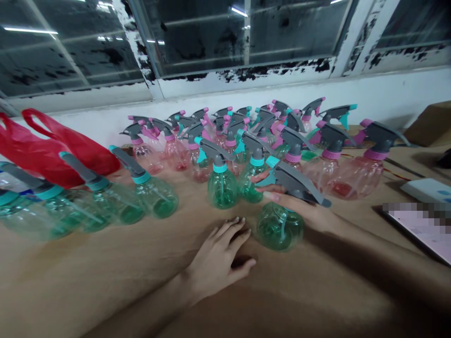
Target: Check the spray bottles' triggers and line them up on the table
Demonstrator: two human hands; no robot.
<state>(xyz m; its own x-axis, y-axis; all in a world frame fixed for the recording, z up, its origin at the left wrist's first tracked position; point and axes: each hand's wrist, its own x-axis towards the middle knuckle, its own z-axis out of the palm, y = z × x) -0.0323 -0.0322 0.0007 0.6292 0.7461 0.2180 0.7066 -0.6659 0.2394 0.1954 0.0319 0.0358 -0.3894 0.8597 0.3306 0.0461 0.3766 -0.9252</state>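
Note:
My left hand [220, 258] rests on the brown tabletop with its fingers spread and nothing in them. Just right of it, a green spray bottle [280, 230] with a grey and teal trigger head stands on the surface. My right hand [292, 202] reaches in from the right and is closed round the neck of that bottle, below the trigger head. Two more green spray bottles [222, 188] stand right behind it. Behind these is a crowded group of pink spray bottles [176, 152] with grey and pink heads, mixed with some teal-headed ones.
Several green spray bottles [157, 195] form a row at the left. A red plastic bag [66, 150] lies behind them. At the right are a phone-like device [419, 230], a white box [428, 192] and a cardboard box [431, 124]. A wall with windows [204, 37] rises behind the table.

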